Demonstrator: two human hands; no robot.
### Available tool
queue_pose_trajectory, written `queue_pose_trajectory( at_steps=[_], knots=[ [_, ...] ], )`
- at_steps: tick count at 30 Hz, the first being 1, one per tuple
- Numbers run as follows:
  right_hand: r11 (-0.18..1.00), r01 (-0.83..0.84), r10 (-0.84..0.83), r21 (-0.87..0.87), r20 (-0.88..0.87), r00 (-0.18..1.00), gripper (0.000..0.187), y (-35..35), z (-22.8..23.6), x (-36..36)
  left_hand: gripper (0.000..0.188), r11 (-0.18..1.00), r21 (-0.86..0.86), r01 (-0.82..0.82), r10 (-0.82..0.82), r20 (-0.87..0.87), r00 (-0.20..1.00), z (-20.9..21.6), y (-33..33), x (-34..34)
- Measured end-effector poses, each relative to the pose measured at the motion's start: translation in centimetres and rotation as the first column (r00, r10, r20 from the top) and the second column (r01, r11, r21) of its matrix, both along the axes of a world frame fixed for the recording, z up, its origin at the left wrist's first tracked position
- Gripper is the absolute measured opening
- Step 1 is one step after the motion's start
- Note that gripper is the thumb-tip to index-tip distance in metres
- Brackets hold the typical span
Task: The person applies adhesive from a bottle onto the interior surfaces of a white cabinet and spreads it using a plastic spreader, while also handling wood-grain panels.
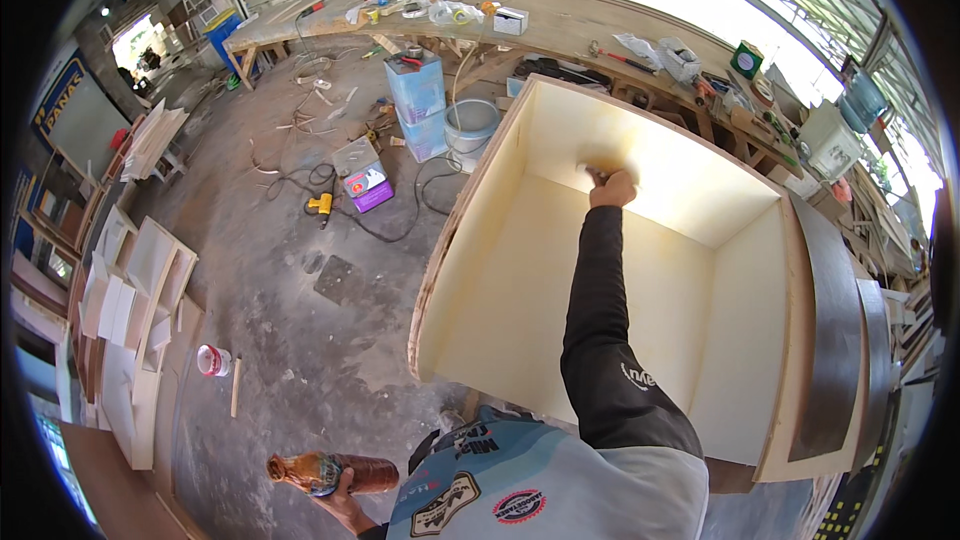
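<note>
My left hand (346, 508) is wrapped round a plastic bottle (372, 474) of reddish-brown liquid, held tilted low at the lower left, outside the box. A large open wooden box (620, 310) with pale cream inner faces stands in front of me. My right arm reaches deep into it. Against its far inner wall, my right hand (613, 190) is closed and pressed to the surface. What it grips is mostly hidden; a small brownish patch shows beside the fingers. Yellowish smears mark the wall around that spot.
On the floor to the left lie a yellow drill (320, 205), a purple box (372, 195) and loose cables. Blue containers (416, 90) and a white bucket (472, 125) stand by the box's left side. A long workbench (560, 35) with tools runs behind. Dark panels (828, 340) lean at the right.
</note>
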State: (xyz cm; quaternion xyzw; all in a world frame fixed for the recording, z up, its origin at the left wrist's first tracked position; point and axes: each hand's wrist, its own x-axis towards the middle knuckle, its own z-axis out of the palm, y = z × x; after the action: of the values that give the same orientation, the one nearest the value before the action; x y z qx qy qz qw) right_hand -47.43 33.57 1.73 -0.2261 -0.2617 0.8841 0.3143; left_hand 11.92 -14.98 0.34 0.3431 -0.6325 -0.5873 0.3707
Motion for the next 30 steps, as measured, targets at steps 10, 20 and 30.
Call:
queue_pose_trajectory(
  at_steps=[10,20,30],
  knots=[
    [0.621,0.175,-0.052,0.764,-0.182,0.982,0.018,-10.6,16.9,9.5,0.090,0.999,-0.032,0.015,-0.014,0.035,0.999,0.3,-1.0,2.4],
    [0.193,-0.260,0.289,0.946,0.198,0.937,0.058,-16.7,7.6,12.8,0.095,1.000,0.015,0.026,-0.027,0.061,0.998,-1.1,-0.5,3.2],
    [-0.187,-0.121,0.872,0.975,0.221,0.436,0.067,-18.9,6.7,38.9,0.078,0.965,0.025,0.262,-0.263,0.051,0.963,3.2,0.7,-4.3]
  ],
)
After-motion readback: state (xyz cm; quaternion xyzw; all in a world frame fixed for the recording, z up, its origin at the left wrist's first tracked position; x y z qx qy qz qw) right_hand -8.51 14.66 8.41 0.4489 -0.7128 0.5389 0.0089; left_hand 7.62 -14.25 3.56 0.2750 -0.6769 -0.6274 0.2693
